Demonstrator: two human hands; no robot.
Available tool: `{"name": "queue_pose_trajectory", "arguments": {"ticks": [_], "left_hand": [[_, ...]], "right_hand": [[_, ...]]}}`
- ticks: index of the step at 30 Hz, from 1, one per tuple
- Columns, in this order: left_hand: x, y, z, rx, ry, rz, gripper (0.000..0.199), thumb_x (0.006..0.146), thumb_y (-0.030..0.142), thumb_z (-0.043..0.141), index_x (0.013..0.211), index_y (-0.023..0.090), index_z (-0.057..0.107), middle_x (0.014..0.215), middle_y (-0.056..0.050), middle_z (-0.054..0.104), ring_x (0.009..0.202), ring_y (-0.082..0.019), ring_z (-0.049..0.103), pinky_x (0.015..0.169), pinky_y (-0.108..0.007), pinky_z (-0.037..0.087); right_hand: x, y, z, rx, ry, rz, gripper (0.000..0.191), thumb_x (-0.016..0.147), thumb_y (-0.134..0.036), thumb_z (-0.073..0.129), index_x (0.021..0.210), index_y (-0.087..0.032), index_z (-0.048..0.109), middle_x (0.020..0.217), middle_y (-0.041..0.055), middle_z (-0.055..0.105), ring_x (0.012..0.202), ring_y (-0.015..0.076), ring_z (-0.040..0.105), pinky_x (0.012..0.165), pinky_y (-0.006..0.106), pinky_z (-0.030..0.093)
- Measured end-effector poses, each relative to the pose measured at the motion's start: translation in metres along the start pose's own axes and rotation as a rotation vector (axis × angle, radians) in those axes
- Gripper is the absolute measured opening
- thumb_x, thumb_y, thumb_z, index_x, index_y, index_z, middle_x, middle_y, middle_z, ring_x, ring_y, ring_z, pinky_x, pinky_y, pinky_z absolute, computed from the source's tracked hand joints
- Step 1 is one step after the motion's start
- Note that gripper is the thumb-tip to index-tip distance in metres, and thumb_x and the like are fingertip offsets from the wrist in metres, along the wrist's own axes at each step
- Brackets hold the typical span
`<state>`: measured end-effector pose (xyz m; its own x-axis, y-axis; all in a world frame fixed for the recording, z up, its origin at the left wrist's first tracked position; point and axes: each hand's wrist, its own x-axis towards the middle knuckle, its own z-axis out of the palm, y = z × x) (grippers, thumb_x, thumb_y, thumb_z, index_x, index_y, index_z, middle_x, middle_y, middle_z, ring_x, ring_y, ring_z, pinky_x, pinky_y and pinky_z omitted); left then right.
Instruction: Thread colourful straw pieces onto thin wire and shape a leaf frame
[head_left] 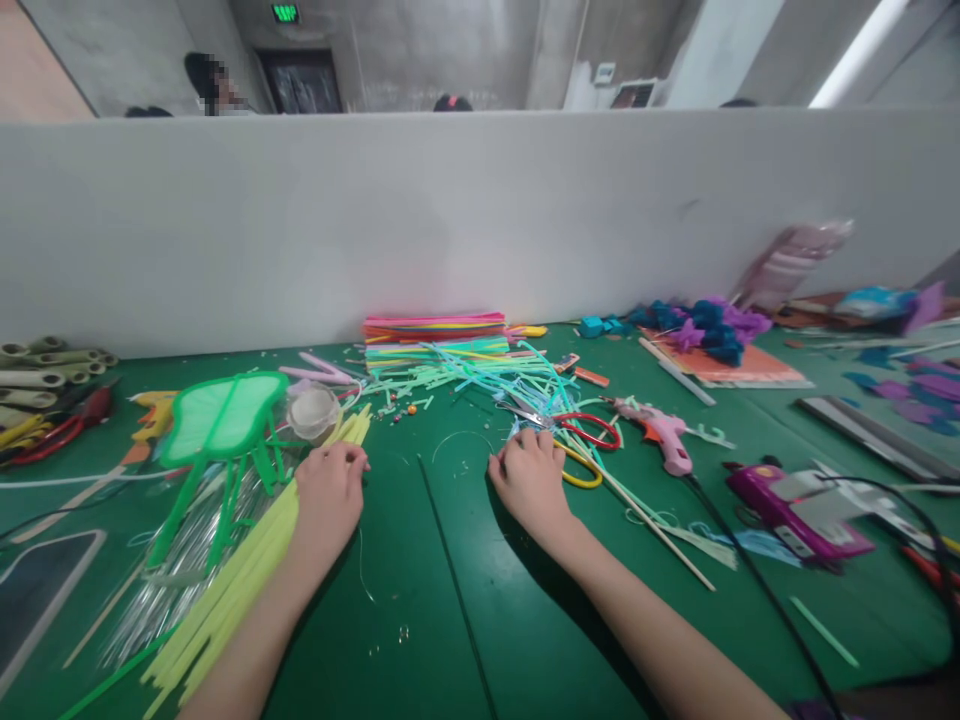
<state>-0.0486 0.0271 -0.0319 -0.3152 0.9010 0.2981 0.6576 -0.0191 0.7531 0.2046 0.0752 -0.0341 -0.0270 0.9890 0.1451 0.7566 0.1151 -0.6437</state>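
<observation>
My left hand [330, 490] is closed, its fingertips pinched together, beside a bundle of yellow-green pipe cleaners [247, 570]. A fine clear thread [363, 565] hangs from under its fingers onto the green table. My right hand [531, 482] is also closed, with fingers bent down near the tabletop. A thin arc of thread [459, 434] runs up to its fingertips; whether both pieces are one thread, I cannot tell. Just beyond the right hand lie scissors [592, 430] with red and yellow handles. Tiny clear beads [403, 634] lie on the table between my forearms.
A green stool-shaped piece [225, 420] and a small cup [313, 412] stand left. Colourful pipe cleaners [435, 340] are heaped against the grey partition [450, 220]. Rightward lie a pink glue gun [664, 435], its black cable [757, 580] and a magenta box [799, 510]. A phone [45, 590] lies left.
</observation>
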Motion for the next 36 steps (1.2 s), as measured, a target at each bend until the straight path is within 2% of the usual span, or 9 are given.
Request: {"name": "queue_pose_trajectory", "arguments": {"ticks": [2, 4, 7, 10, 13, 15, 23, 30, 36], "left_hand": [[0.0, 0.005, -0.009, -0.155, -0.013, -0.098, 0.014, 0.085, 0.036, 0.059, 0.086, 0.022, 0.055, 0.074, -0.004, 0.063, 0.083, -0.027, 0.06, 0.089, -0.046, 0.045], [-0.001, 0.009, -0.016, -0.334, -0.066, -0.199, 0.024, 0.085, 0.041, 0.06, 0.097, 0.021, 0.056, 0.071, -0.001, 0.061, 0.069, -0.021, 0.06, 0.074, -0.037, 0.051], [0.0, 0.012, -0.025, -0.568, -0.15, -0.332, 0.03, 0.082, 0.039, 0.064, 0.102, 0.017, 0.057, 0.072, 0.001, 0.058, 0.057, -0.014, 0.057, 0.054, -0.026, 0.049], [0.001, 0.015, -0.03, -0.724, -0.169, -0.435, 0.02, 0.083, 0.026, 0.064, 0.1, 0.015, 0.061, 0.074, 0.0, 0.059, 0.053, -0.009, 0.056, 0.048, -0.02, 0.049], [0.002, 0.018, -0.03, -0.926, -0.127, -0.591, 0.012, 0.088, 0.013, 0.06, 0.098, 0.012, 0.066, 0.076, -0.002, 0.065, 0.055, -0.008, 0.062, 0.052, -0.018, 0.055], [0.003, 0.019, -0.029, -1.032, -0.096, -0.662, 0.014, 0.091, 0.009, 0.056, 0.098, 0.01, 0.068, 0.079, -0.005, 0.069, 0.058, -0.009, 0.066, 0.054, -0.018, 0.058], [-0.004, 0.02, -0.029, -1.005, -0.401, -0.621, 0.025, 0.098, 0.018, 0.05, 0.109, 0.008, 0.07, 0.097, -0.016, 0.077, 0.078, -0.022, 0.076, 0.069, -0.03, 0.064], [-0.003, 0.028, -0.031, -1.146, -0.294, -0.703, 0.026, 0.099, 0.011, 0.044, 0.095, 0.01, 0.069, 0.083, -0.012, 0.078, 0.07, -0.018, 0.076, 0.068, -0.029, 0.065], [-0.012, 0.04, -0.019, -1.313, -0.315, -0.66, 0.021, 0.098, 0.015, 0.049, 0.107, 0.012, 0.068, 0.119, -0.015, 0.073, 0.109, -0.024, 0.071, 0.093, -0.037, 0.06]], "right_hand": [[0.004, 0.002, -0.003, 0.14, -0.048, 0.024, 0.016, 0.087, -0.023, 0.056, 0.074, -0.015, 0.062, 0.095, 0.0171, 0.064, 0.104, 0.0328, 0.052, 0.085, 0.043, 0.038], [0.009, 0.004, -0.007, 0.267, -0.139, 0.043, 0.024, 0.091, -0.034, 0.053, 0.077, -0.017, 0.062, 0.081, 0.0102, 0.064, 0.078, 0.0225, 0.057, 0.07, 0.034, 0.042], [0.013, 0.005, -0.016, 0.465, -0.294, 0.058, 0.04, 0.092, -0.051, 0.049, 0.092, -0.016, 0.068, 0.074, 0.0041, 0.064, 0.052, 0.0114, 0.044, 0.049, 0.026, 0.035], [0.012, 0.005, -0.023, 0.88, -0.415, 0.148, 0.045, 0.085, -0.055, 0.063, 0.108, -0.017, 0.071, 0.077, 0.0017, 0.063, 0.051, 0.0064, 0.039, 0.044, 0.02, 0.03], [0.007, 0.001, -0.025, 1.313, -0.486, 0.301, 0.043, 0.072, -0.047, 0.082, 0.104, -0.019, 0.074, 0.08, 0.0004, 0.067, 0.06, 0.0053, 0.05, 0.051, 0.017, 0.038], [0.003, -0.003, -0.025, 1.387, -0.499, 0.312, 0.037, 0.071, -0.044, 0.084, 0.098, -0.021, 0.075, 0.084, 0.0006, 0.07, 0.069, 0.0069, 0.058, 0.06, 0.017, 0.045], [-0.013, -0.015, -0.02, 1.267, -0.48, 0.047, 0.024, 0.081, -0.043, 0.077, 0.094, -0.023, 0.077, 0.083, 0.0021, 0.075, 0.073, 0.0087, 0.064, 0.067, 0.021, 0.046], [-0.027, -0.024, -0.018, 0.995, -0.358, -0.186, 0.021, 0.087, -0.04, 0.07, 0.095, -0.022, 0.077, 0.077, 0.0018, 0.074, 0.07, 0.0128, 0.065, 0.067, 0.026, 0.049], [-0.042, -0.028, -0.01, 0.557, -0.068, -0.658, 0.016, 0.095, -0.023, 0.061, 0.103, -0.022, 0.075, 0.081, 0.0018, 0.075, 0.075, 0.0144, 0.062, 0.073, 0.03, 0.048]]}}
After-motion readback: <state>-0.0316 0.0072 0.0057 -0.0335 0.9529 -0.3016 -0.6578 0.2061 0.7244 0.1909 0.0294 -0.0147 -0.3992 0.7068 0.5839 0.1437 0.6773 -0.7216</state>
